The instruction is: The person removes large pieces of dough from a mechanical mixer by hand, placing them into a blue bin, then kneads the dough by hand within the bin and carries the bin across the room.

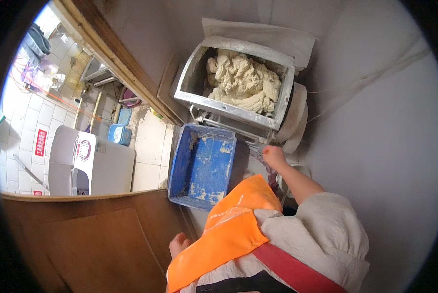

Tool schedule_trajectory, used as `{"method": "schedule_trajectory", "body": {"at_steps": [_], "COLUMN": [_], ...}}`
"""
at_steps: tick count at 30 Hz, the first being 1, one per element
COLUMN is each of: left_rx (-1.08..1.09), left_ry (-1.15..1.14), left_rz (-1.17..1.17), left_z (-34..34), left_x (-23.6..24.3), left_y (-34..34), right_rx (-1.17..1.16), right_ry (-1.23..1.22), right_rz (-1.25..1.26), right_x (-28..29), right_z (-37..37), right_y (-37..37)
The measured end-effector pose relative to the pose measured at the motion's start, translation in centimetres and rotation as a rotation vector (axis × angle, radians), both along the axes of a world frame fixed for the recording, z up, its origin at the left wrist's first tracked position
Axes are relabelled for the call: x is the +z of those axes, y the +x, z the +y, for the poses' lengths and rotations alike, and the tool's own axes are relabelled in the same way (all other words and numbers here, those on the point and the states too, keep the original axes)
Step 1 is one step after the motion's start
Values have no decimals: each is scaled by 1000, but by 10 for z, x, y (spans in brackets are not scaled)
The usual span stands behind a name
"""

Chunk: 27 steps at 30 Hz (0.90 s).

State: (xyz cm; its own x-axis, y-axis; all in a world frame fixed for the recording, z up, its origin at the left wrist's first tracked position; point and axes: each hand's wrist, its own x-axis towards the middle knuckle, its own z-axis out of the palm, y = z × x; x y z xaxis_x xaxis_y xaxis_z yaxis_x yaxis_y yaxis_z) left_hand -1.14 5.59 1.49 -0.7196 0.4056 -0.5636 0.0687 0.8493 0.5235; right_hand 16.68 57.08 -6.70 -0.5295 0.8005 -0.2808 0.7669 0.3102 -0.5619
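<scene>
A metal mixer bin [185, 82] full of pale dough [243, 83] stands against the back wall, tipped toward me. Below it sits a blue plastic tub [202, 163] smeared with dough residue. My right hand [272, 157] is closed on something small and greyish below the bin's front right, beside the tub; I cannot make out what it is. My left hand [179, 244] hangs low, beside my orange apron [233, 205], its fingers curled; whatever it may hold is hidden.
A wooden door [97, 234] is at the lower left. Through the doorway [121, 58] are a white plastic appliance [109, 168], small blue containers [119, 134], pipes and a tiled floor. A plain wall [385, 146] bounds the right side, with cords along it.
</scene>
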Motion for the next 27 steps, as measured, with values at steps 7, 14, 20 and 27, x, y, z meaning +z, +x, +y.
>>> {"method": "schedule_trajectory", "body": {"at_steps": [7,14,20,27], "left_rx": [-150,-615,-1153,-1223], "left_ry": [293,474,-383,-333], "left_rz": [53,387,595,451], "left_z": [243,543,704,727], "left_x": [21,35,-28,-76], "left_y": [-75,-171,-250,-270], "right_rx": [-36,403,453,319], "right_ry": [256,-153,-113,-355], "right_rz": [261,-447,-629,-379], "right_x": [39,17,-22,7], "right_z": [149,285,268,295], "right_y": [-85,-216,-237,-225]}}
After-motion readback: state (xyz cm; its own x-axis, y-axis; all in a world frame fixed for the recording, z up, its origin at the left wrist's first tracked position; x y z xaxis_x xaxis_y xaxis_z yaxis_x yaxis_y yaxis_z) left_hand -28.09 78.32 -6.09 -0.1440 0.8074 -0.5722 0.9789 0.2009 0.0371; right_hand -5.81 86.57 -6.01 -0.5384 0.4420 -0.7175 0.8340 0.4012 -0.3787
